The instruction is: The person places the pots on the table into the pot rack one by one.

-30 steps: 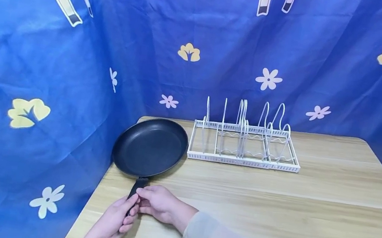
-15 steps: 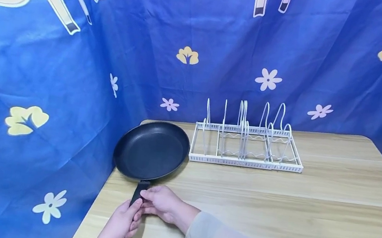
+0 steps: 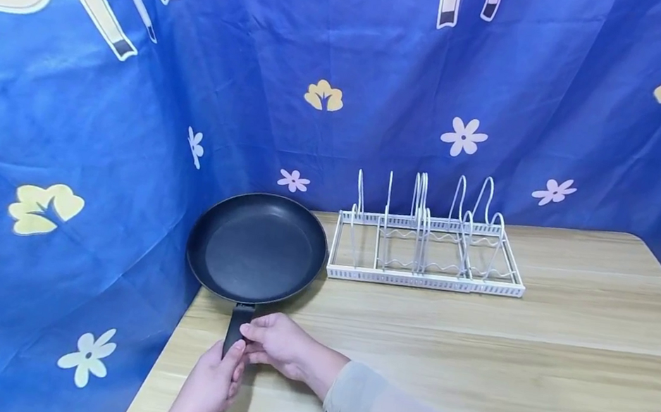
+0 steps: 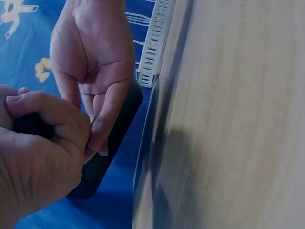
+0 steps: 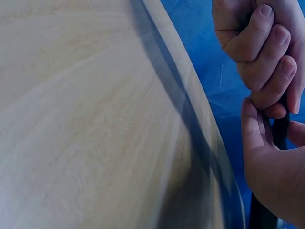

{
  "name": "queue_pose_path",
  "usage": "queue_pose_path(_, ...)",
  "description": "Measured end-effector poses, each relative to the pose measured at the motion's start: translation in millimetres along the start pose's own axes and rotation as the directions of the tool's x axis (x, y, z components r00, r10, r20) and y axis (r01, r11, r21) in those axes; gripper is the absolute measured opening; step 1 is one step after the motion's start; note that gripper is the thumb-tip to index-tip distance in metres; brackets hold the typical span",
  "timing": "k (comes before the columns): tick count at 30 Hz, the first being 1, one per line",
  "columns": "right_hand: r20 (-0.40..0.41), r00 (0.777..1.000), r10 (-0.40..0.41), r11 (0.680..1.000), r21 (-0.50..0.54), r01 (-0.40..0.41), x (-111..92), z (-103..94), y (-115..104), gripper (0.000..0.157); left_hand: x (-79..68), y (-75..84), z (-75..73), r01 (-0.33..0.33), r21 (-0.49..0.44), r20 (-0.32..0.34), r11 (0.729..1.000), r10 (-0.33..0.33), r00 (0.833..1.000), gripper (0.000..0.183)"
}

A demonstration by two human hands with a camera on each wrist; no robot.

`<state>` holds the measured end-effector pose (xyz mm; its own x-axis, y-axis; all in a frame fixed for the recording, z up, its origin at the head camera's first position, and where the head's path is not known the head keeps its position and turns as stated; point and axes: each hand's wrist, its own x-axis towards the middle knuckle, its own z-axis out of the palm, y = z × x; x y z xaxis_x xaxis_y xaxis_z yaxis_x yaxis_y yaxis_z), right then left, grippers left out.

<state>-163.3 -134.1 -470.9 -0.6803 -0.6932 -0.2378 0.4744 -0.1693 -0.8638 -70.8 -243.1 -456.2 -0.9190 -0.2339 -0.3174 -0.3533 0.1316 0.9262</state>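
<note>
A black frying pan [image 3: 257, 250] is at the left end of the table, its inner face toward the head camera. Its handle [image 3: 238, 326] points toward the person. My left hand [image 3: 207, 387] grips the lower part of that handle, fingers curled round it, as the right wrist view also shows. Just above it, my right hand [image 3: 282, 347] pinches the handle between thumb and fingers, from the right side. The two hands touch. In the left wrist view, the pan's dark underside [image 4: 107, 157] shows beyond the hands, apart from the tabletop.
Right of the pan stands a white wire rack [image 3: 421, 283] with several upright loops. Blue patterned cloth [image 3: 139, 156] hangs close along the table's left and back edges. Wood-grain tabletop [image 3: 473, 370] stretches to the right.
The pan has moved slightly up and left in the head view and looks a little larger. Both hands keep their hold on the handle. The head view has shifted slightly.
</note>
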Motion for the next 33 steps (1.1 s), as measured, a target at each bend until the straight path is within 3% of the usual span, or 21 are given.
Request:
queue_pose_path(4, 0.000, 1.000, -0.006, 0.997, -0.073, 0.006, -4.9, 3.4, -3.9, 0.017, -6.1, 2.4, 4.3, -0.075, 0.185, -0.064, 0.980, 0.088, 0.994, 0.034)
queue_pose_path(9, -0.031, 0.999, -0.042, 0.986, -0.165, 0.036, -13.8, 9.5, -8.6, 0.031, -14.7, 3.0, 10.4, -0.142, 0.429, -0.142, 0.892, 0.222, 0.965, 0.035)
queue_pose_path(12, -0.084, 0.993, -0.080, 0.968, -0.244, 0.057, -18.6, 12.6, -13.6, 0.037, -18.5, 4.5, 17.2, -0.164, 0.476, -0.173, 0.864, 0.275, 0.946, 0.031)
queue_pose_path(15, -0.171, 0.976, -0.138, 0.925, -0.374, 0.065, -24.0, 14.3, -20.4, 0.039, -20.3, 6.6, 26.5, -0.196, 0.519, -0.188, 0.832, 0.335, 0.923, 0.024)
queue_pose_path(18, -0.230, 0.953, -0.195, 0.876, -0.477, 0.064, -30.7, 13.8, -27.8, 0.039, -21.1, 7.4, 36.4, -0.245, 0.569, -0.193, 0.785, 0.418, 0.888, 0.019)
queue_pose_path(22, -0.225, 0.944, -0.241, 0.843, -0.531, 0.089, -38.3, 12.6, -34.6, 0.032, -24.8, 6.0, 46.7, -0.294, 0.625, -0.193, 0.723, 0.508, 0.839, 0.016)
queue_pose_path(28, -0.166, 0.943, -0.288, 0.820, -0.552, 0.153, -48.1, 12.9, -40.2, 0.024, -33.6, 3.4, 54.8, -0.310, 0.699, -0.204, 0.644, 0.595, 0.777, 0.011)
queue_pose_path(33, -0.133, 0.946, -0.295, 0.850, -0.489, 0.197, -59.8, 13.5, -47.9, 0.015, -37.4, 4.6, 61.1, -0.309, 0.725, -0.215, 0.616, 0.628, 0.748, 0.016)
